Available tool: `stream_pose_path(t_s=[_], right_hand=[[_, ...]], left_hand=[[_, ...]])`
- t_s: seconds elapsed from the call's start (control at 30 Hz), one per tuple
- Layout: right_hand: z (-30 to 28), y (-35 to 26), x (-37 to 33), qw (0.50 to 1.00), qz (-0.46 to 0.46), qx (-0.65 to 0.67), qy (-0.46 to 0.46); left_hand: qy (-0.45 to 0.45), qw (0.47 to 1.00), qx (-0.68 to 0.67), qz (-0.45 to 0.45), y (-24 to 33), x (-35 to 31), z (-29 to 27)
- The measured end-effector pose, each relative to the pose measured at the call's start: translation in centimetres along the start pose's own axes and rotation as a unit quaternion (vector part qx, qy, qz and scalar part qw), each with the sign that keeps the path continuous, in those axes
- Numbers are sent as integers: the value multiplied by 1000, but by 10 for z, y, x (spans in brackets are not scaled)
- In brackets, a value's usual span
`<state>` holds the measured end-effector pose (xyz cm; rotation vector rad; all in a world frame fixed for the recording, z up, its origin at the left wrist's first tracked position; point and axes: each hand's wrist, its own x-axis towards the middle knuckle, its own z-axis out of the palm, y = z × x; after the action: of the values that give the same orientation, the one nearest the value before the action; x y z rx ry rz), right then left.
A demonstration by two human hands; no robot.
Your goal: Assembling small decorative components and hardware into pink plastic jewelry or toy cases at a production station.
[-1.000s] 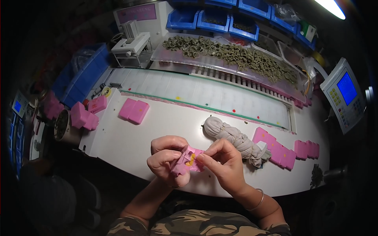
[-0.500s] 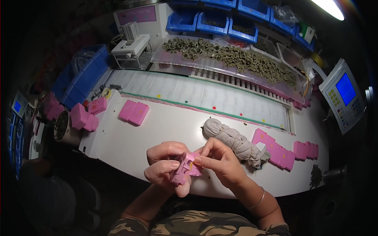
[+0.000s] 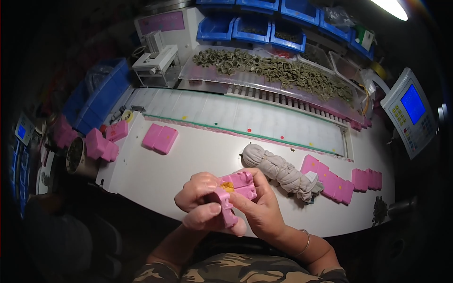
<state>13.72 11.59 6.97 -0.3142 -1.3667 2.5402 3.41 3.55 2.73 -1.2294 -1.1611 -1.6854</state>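
A pink rubber mould [image 3: 244, 184] is held up over the near edge of the white table, spread apart along a cut so that its notched inner faces show. An orange-yellow patch [image 3: 227, 187] lies within the opening. My left hand [image 3: 200, 200] is closed round the near-left flap [image 3: 223, 203], its thumb pressed on the side. My right hand [image 3: 262, 207] grips the other half, with the thumb close to the opening and the fingers behind it. Just beyond the right hand lies a grey-white cloth roll [image 3: 278, 167], bound into a bundle.
Other pink moulds [image 3: 160, 138] lie at the left, with a row of moulds [image 3: 330, 181] at the right. A long glass-topped strip [image 3: 236, 122] crosses behind. Farther back are a clear tray [image 3: 203, 73] of olive-green ring pieces and blue bins [image 3: 250, 30]. A control panel [image 3: 408, 113] stands right.
The mould has been pulled wider apart, showing its inner faces and the orange-yellow patch. My right hand has shifted from a fingertip pinch to a grip round its right half.
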Motion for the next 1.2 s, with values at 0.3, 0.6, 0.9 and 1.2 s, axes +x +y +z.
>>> stream_pose_path(t_s=[0.3,0.6,0.9,1.2], right_hand=[[-13,-30,13,888,-302,-345,-41],[-34,-48,14,870,-233,-430,-67],[-41,-41,13,950,-110,-288,-48],[-54,-30,18,998,43,17,-36]], left_hand=[[-52,992,19,-112,11,14,-10],[-196,742,-328,-551,9,34,-23],[-174,743,-302,-571,18,21,-15],[-91,742,-254,-613,15,14,-9]])
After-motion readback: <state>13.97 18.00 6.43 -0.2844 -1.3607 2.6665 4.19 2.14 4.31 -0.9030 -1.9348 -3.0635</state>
